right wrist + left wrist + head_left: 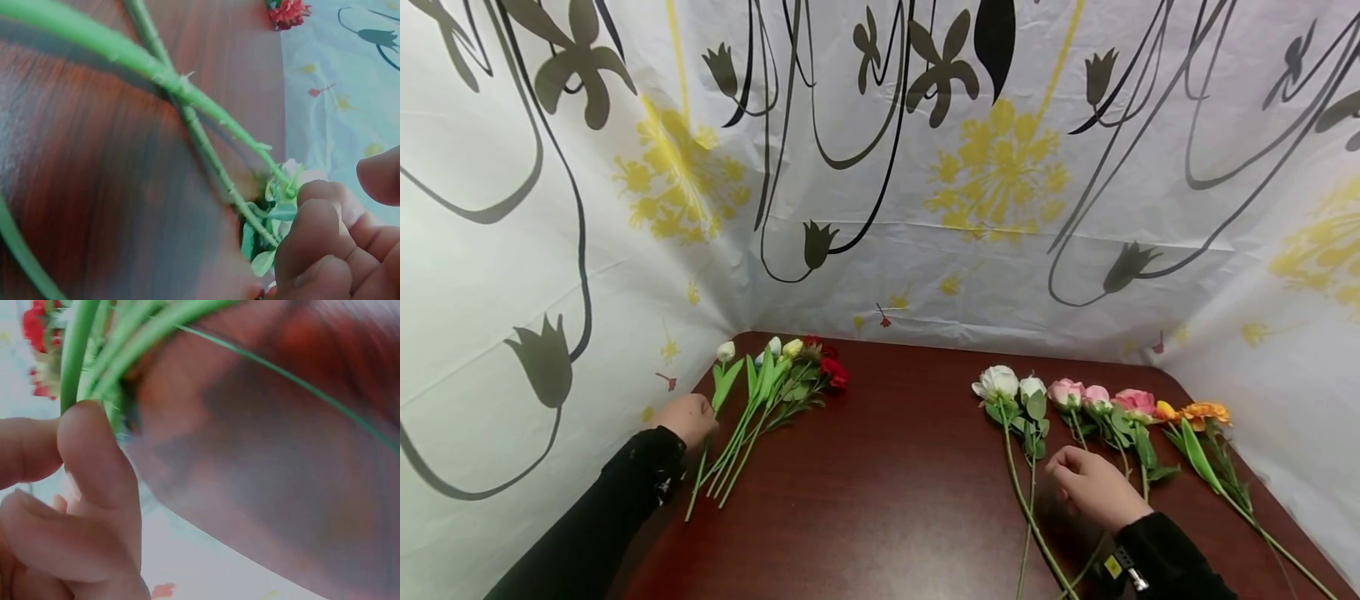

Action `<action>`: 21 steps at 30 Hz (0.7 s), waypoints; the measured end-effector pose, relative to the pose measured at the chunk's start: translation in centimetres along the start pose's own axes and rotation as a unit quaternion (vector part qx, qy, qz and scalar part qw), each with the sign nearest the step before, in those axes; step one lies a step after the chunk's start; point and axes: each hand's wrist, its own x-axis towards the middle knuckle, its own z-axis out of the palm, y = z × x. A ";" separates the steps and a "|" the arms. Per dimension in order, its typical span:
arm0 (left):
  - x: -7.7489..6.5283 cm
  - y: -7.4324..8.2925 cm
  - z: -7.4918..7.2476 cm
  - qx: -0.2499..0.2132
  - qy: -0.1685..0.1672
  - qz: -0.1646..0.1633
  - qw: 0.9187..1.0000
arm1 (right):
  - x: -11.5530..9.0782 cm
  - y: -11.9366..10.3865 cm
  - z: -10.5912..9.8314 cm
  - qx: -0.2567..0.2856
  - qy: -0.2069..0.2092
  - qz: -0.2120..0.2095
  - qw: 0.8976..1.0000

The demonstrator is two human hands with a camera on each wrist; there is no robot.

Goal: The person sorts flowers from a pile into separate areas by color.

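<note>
Pinching a green stem between thumb and forefinger, the left hand (688, 419) has hold of the white tulip (726, 352), left of centre in the head view, at the outer edge of a loose bunch. Beside that stem lie a pale blue tulip (772, 347), a yellow tulip (792, 348) and red flowers (835, 372). The step in hand looks like handling this one stem, either placing it with the others or drawing it off; which of the two, I cannot tell. The next move probably calls for a light pinch and a small sideways motion, since the neighbouring stems cross low down and could drag along.

As for pose, the left arm enters from the lower left, knuckles up, with the stem showing above and below the fist. The right hand (1097, 487), at lower right, hangs over the stems of the pink flowers (1135, 403), between the white roses (998, 382) and the orange flowers (1206, 414). Its fingers are loosely curled, and in the right wrist view the thumb (381, 175) stands apart from them, seemingly grasping nothing.
</note>
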 end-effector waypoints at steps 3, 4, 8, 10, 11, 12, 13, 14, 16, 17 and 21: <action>-0.4 1.2 -0.1 -0.002 0.017 0.016 1.000 | 0.0 -0.5 -0.1 -0.002 0.001 -0.011 1.000; -0.6 1.7 -0.1 0.001 0.022 0.022 1.000 | 0.0 -0.6 -0.1 -0.003 0.001 -0.015 1.000; -1.3 4.2 0.1 -0.008 0.027 0.040 0.999 | -0.1 -1.6 0.1 0.000 -0.004 -0.028 1.000; -1.4 5.5 0.3 -0.018 0.019 0.048 0.998 | -0.2 -2.1 0.3 0.003 -0.009 -0.041 0.999; -1.5 6.1 0.4 -0.025 0.014 0.050 0.998 | -0.3 -2.4 0.4 0.004 -0.013 -0.050 0.999; -1.6 6.7 0.6 -0.033 0.006 0.050 0.998 | -0.4 -2.8 0.5 0.005 -0.018 -0.061 0.998; -1.7 7.3 0.8 -0.037 0.000 0.051 0.998 | -0.5 -3.2 0.7 0.004 -0.022 -0.072 0.997; -1.9 7.9 0.9 -0.040 -0.004 0.056 0.998 | -0.7 -3.7 0.9 0.002 -0.027 -0.084 0.996; -2.2 9.0 1.3 -0.046 -0.010 0.064 0.997 | -1.1 -4.8 1.4 0.000 -0.038 -0.103 0.994; -2.3 9.6 1.5 -0.051 -0.014 0.067 0.996 | -1.3 -5.5 1.6 -0.004 -0.044 -0.110 0.993; -2.6 11.6 2.5 -0.078 -0.022 0.093 0.992 | -1.8 -7.9 2.9 -0.006 -0.060 -0.134 0.989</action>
